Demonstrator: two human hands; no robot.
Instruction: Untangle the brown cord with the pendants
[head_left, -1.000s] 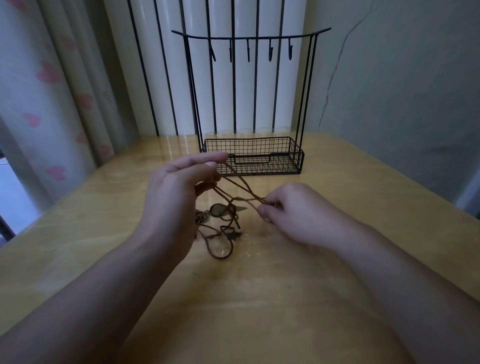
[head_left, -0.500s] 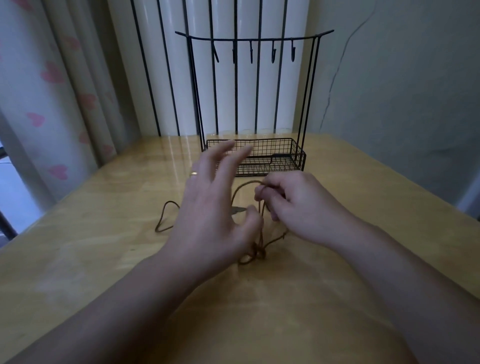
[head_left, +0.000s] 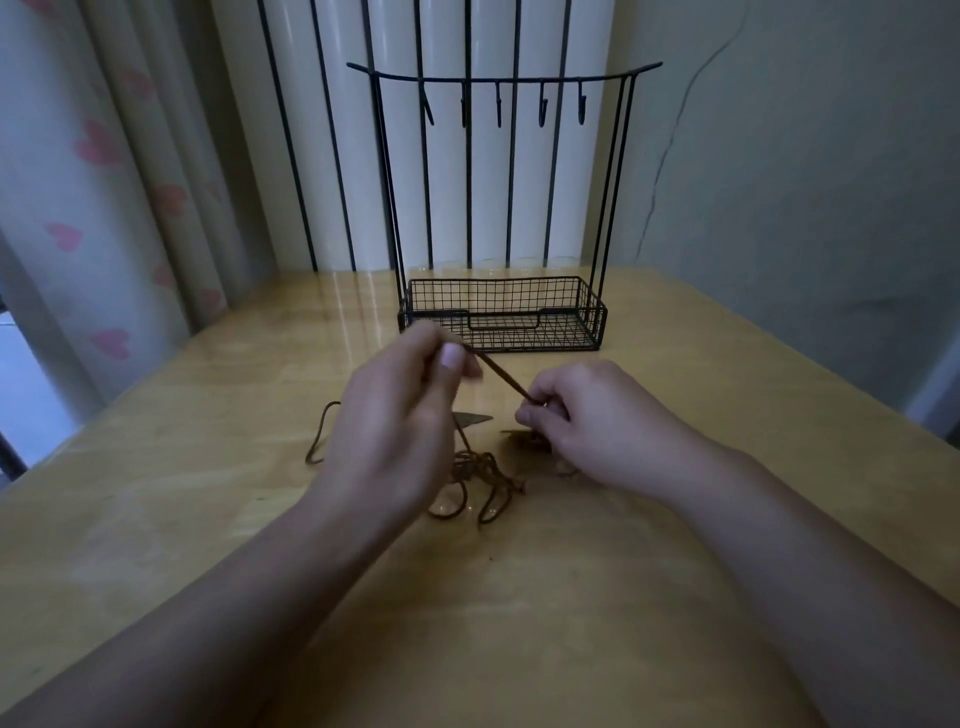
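Pinching the brown cord (head_left: 501, 375) taut, both grips work above a seemingly glossy wooden table (head_left: 182, 467) by curtains (head_left: 104, 182).

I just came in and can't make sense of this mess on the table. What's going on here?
A person is untangling a brown cord with pendants. The left hand pinches one stretch of it, raised, and the right hand pinches it lower down, so a short length runs taut between them. The rest lies in a knotted heap of loops on the wooden table, with a pointed metal pendant beside it. A black wire stand with hooks stands behind, nothing hung on it.
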